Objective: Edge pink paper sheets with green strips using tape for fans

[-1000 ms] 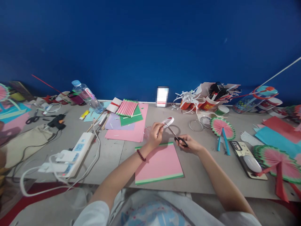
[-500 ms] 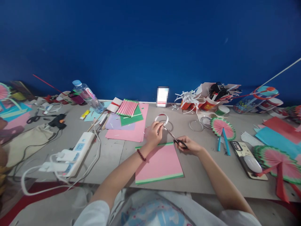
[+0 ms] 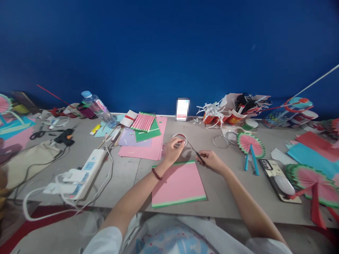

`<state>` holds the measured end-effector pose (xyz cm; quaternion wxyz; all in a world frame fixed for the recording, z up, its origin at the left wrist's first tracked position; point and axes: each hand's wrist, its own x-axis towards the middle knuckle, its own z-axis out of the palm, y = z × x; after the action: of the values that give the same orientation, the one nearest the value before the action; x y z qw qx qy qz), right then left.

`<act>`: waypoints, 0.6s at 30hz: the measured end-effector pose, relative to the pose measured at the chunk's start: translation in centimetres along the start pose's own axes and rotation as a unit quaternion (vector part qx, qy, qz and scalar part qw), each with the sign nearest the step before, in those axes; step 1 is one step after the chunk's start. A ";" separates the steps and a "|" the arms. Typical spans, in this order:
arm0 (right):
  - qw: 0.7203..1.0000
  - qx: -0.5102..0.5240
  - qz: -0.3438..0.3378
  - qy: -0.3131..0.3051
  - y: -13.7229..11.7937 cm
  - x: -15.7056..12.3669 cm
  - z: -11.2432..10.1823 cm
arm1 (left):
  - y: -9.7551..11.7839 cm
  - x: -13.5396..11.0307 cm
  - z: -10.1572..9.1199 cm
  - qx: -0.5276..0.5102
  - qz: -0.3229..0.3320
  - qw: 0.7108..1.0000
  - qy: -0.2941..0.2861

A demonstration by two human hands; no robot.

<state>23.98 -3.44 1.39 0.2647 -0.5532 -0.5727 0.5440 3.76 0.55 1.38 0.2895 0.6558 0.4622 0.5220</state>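
Observation:
My left hand [image 3: 173, 152], with a dark bead bracelet on its wrist, is closed on a roll of tape [image 3: 176, 135], a pale ring tilted above the table. My right hand [image 3: 211, 163] is wrapped round the dark handles of a pair of scissors [image 3: 200, 158]. Their blades point up and left, with the tips close to the left fingertips and the roll. Whether the tips touch the tape I cannot tell. Below both hands lies a pink paper sheet [image 3: 178, 185] with green strips along its far and near edges.
On the left are a power strip [image 3: 91, 169], a water bottle [image 3: 99, 109] and a pleated pink-green paper piece [image 3: 143, 121] on coloured sheets. To the right lie paper fans [image 3: 251, 144], a phone [image 3: 267, 165] under a white mouse [image 3: 284, 184], and cups [image 3: 235, 116] of tools and paper scraps.
The scissors have turned in my right hand, so their handles now show nearly edge-on. The tape roll has tilted flatter and shifted slightly left with my left hand. The paper sheet stays put.

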 end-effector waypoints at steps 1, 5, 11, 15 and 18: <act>1.000 -0.017 -0.004 0.005 0.0 -0.1 0.1 | 0.0 0.0 0.0 -0.015 -0.008 1.000 0.000; 0.998 -0.064 -0.024 0.013 -0.3 -0.2 0.2 | -0.1 0.0 0.0 -0.021 -0.024 0.999 -0.005; 0.989 -0.131 -0.057 0.026 -0.4 -0.2 0.0 | -0.1 0.0 -0.1 -0.004 -0.019 1.000 -0.008; 0.986 -0.149 -0.062 0.035 -0.4 -0.2 0.0 | -0.1 -0.1 -0.1 -0.002 -0.021 1.000 -0.011; 0.984 -0.157 -0.072 0.039 -0.3 -0.1 0.0 | 0.0 -0.1 -0.2 -0.001 -0.028 1.000 -0.010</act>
<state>23.91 -3.52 1.68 0.2350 -0.5661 -0.6786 0.4046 3.60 0.44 1.34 0.3096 0.6474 0.4766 0.5078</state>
